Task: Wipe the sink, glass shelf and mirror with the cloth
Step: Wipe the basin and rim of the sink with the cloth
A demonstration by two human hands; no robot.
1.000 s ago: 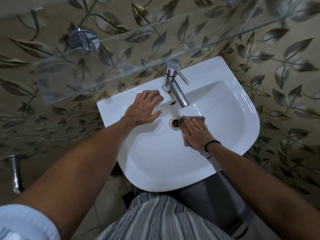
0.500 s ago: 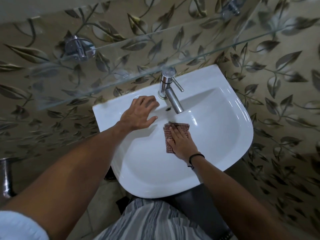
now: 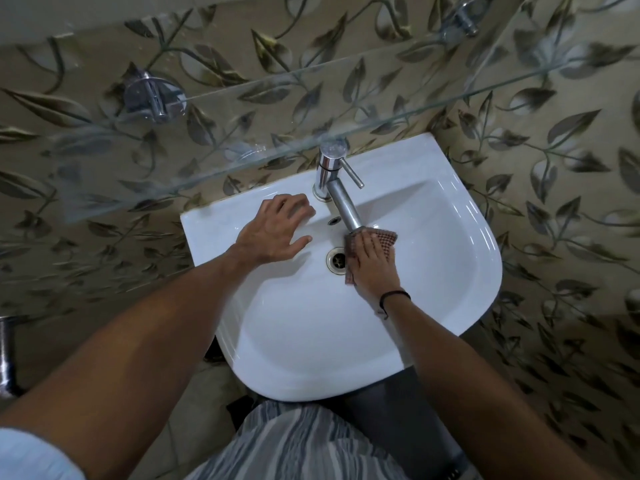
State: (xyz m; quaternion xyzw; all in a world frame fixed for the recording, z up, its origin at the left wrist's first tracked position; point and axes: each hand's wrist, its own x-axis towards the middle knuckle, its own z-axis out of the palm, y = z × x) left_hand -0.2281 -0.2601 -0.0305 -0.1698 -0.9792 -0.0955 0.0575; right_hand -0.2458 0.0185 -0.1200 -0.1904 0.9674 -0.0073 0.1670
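Note:
A white ceramic sink [image 3: 460, 258] is mounted on a leaf-patterned wall. My right hand [image 3: 374, 268] presses a brown checked cloth [image 3: 386, 237] flat on the basin floor, just right of the drain [image 3: 336, 259] and under the tip of the chrome tap [image 3: 341, 195]. My left hand [image 3: 277, 230] lies flat with fingers spread on the sink's back left ledge, holding nothing. A clear glass shelf [image 3: 277, 109] runs across the wall above the sink. No mirror is in view.
Two chrome brackets [image 3: 149, 95] [image 3: 462, 15] hold the shelf. A chrome pipe [image 3: 5, 358] shows at the lower left edge. The tap lever [image 3: 351, 173] sticks out to the right. My striped clothing [image 3: 294, 441] is below the sink's front rim.
My right hand slid the cloth left over the drain, then back to the right and up under the tap tip, uncovering the drain. My left hand stayed on the ledge.

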